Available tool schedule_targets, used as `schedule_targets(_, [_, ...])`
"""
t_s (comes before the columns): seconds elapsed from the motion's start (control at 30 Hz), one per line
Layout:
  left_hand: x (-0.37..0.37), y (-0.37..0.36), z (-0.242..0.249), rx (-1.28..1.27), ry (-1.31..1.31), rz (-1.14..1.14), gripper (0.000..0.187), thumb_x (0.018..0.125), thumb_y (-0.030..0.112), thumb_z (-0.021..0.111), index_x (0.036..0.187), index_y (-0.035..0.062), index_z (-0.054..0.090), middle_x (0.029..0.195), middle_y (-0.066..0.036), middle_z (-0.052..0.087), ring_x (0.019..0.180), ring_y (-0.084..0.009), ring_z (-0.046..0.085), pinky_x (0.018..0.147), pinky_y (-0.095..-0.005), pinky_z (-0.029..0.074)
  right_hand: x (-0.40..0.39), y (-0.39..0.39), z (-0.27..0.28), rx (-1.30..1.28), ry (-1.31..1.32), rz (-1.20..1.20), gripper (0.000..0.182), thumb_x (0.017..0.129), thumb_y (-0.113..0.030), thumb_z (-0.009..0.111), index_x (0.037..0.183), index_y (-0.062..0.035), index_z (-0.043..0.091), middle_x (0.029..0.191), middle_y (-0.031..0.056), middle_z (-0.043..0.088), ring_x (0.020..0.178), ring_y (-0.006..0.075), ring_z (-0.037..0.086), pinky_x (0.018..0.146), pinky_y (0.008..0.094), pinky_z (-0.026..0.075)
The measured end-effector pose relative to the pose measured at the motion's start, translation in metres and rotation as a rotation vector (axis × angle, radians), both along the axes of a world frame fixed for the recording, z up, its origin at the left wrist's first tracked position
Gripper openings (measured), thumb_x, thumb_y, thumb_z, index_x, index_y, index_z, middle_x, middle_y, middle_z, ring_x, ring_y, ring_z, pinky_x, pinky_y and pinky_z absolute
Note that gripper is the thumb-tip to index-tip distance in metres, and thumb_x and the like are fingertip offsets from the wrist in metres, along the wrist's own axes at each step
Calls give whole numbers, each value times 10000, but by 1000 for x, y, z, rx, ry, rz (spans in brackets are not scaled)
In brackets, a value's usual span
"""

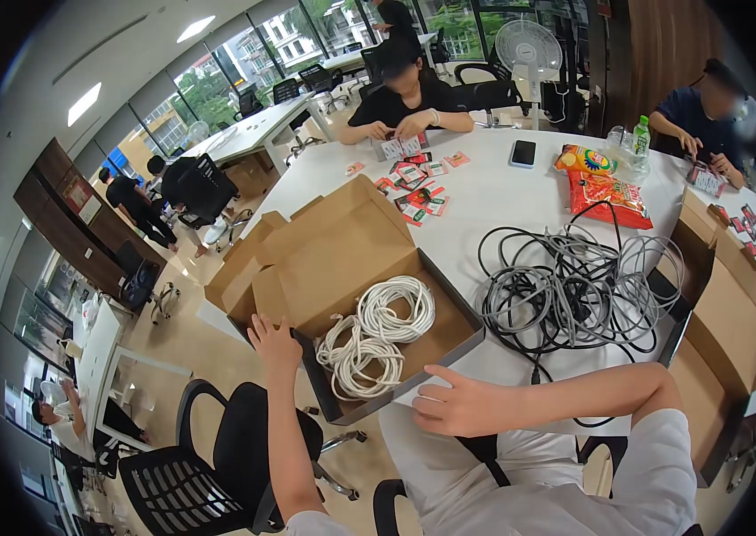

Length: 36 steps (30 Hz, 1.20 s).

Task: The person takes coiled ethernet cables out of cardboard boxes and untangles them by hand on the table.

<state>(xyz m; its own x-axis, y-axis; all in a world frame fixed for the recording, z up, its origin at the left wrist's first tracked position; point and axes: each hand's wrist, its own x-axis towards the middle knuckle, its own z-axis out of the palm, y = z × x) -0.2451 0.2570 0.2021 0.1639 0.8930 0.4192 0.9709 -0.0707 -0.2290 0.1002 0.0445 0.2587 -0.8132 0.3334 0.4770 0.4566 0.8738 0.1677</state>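
A cardboard box (451, 326) with a dark outside and brown inside sits near the table's front edge, lid raised. Two coiled bundles of white cable (396, 309) lie in it, side by side and touching. My left hand (276, 345) rests at the box's left side, fingers spread over its edge and lid flap. Just off the box's front right corner is my right hand (451, 404), by the table edge, thumb out and fingers loosely bent. Nothing shows in its grasp. A tangle of black and grey cables (574, 290) lies to the right of the box.
Another open box (708, 348) stands at the right. Snack bags (608, 198), a bottle (641, 138), a phone (522, 154) and red cards (422, 204) lie farther back on the white table (476, 179). Two people sit across it, handling cards. A black chair (235, 447) is at my left.
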Motion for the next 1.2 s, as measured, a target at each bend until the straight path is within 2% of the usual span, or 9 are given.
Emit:
schedule_targets(0.07, [7, -11, 7, 3, 8, -15, 355, 732, 158, 643, 1080, 103, 685, 1362, -240, 451, 1359, -402, 286, 1108, -556, 202, 4, -3, -9, -29, -57, 8, 206, 746, -149, 595, 932, -74, 642, 856, 23, 547, 891, 192, 560, 1015, 485, 388])
schedule_targets(0.27, [62, -66, 32, -359, -499, -478, 272, 718, 212, 690, 930, 44, 715, 1058, -169, 660, 1048, -354, 583, 917, -444, 447, 18, -10, -20, -108, -145, -64, 219, 760, -154, 594, 954, -64, 638, 834, 24, 581, 854, 190, 587, 929, 438, 448])
schedule_targets(0.6, [54, -41, 1, -258, -717, -518, 230, 811, 190, 681, 928, -9, 680, 830, -183, 666, 765, -300, 662, 708, -361, 502, 29, -22, -20, -140, -158, -113, 272, 773, -181, 593, 1015, -66, 638, 830, 31, 590, 803, 194, 595, 822, 386, 468])
schedule_targets(0.67, [45, -42, 31, -492, -855, -274, 200, 882, 164, 619, 851, -31, 648, 753, -135, 641, 701, -183, 623, 680, -299, 487, 34, -22, -14, -154, -168, -127, 300, 771, -192, 597, 1041, -67, 637, 833, 34, 588, 793, 195, 591, 792, 373, 465])
schedule_targets(0.8, [45, -59, 68, -477, -1646, -506, 226, 986, 179, 474, 896, -2, 574, 752, -43, 576, 663, -126, 557, 698, -294, 489, 42, -18, 1, -189, -201, -162, 362, 781, -230, 621, 1107, -70, 622, 895, 54, 600, 836, 207, 594, 780, 371, 464])
schedule_targets(0.93, [65, -102, 97, -525, -2126, -639, 231, 1019, 220, 413, 958, 36, 538, 703, -4, 465, 603, -121, 488, 705, -321, 495, 48, -10, 20, -335, -11, -160, 392, 819, -249, 642, 1154, -52, 586, 991, 97, 613, 933, 237, 600, 811, 393, 469])
schedule_targets(1.03, [100, -138, 104, -584, -2237, -631, 249, 1007, 249, 445, 944, 28, 542, 661, 10, 418, 541, -105, 422, 636, -304, 452, 47, -9, 35, -516, 187, -213, 400, 852, -262, 636, 1171, -29, 574, 1009, 127, 621, 961, 260, 607, 837, 384, 474])
schedule_targets(1.13, [129, -160, 89, -798, -2297, -686, 274, 999, 269, 467, 928, 14, 538, 609, 34, 368, 463, -74, 339, 531, -270, 367, 50, -5, 34, -767, 682, -233, 396, 892, -289, 611, 1180, -19, 576, 1004, 135, 639, 937, 246, 622, 842, 355, 477])
schedule_targets(1.2, [147, -174, 82, -946, -2271, -713, 274, 1000, 268, 465, 920, 16, 537, 590, 44, 348, 440, -64, 314, 501, -261, 343, 54, 3, 31, -1055, 902, -130, 416, 986, -360, 465, 1205, -24, 576, 1017, 92, 663, 913, 189, 623, 836, 324, 477])
